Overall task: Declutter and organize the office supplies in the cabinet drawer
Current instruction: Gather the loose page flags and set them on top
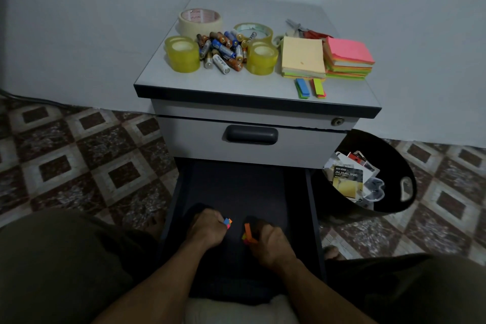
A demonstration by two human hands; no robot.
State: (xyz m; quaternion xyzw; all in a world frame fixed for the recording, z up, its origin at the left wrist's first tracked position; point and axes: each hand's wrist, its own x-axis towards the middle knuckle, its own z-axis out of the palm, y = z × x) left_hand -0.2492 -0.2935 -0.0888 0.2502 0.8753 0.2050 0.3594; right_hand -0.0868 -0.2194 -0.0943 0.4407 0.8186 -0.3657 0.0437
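Left hand [207,229]: curling closed round a small wad of multi-coloured flags [228,223], low inside the drawer, likely gathering strays so that none is overlooked
Right hand [271,244]: pinching orange flags [247,233] between thumb and fingers, just beside the other hand but not touching it
Drawer [314,205]: standing pulled open under the person, its dark floor showing nothing else that I can make out; the far end is too dim to be sure
Cabinet top [210,81]: serving as the sorting surface, with supplies lying grouped by kind
Tape rolls [182,56]: sitting at the left and middle, yellow stacks flanking the battery heap
Batteries [223,51]: lying piled together between the tape stacks
Note pads [302,56]: resting side by side at the right, scissors [305,29] lying behind them
Flag strips [302,88]: lying at the front edge before the pads, probably where the held flags are heading
Bin [405,166]: standing beside the cabinet on the right, taking battery packaging [348,179] as discards
Progress: emptying seems to be nearing its end; arranging things back into the drawer is not yet begun
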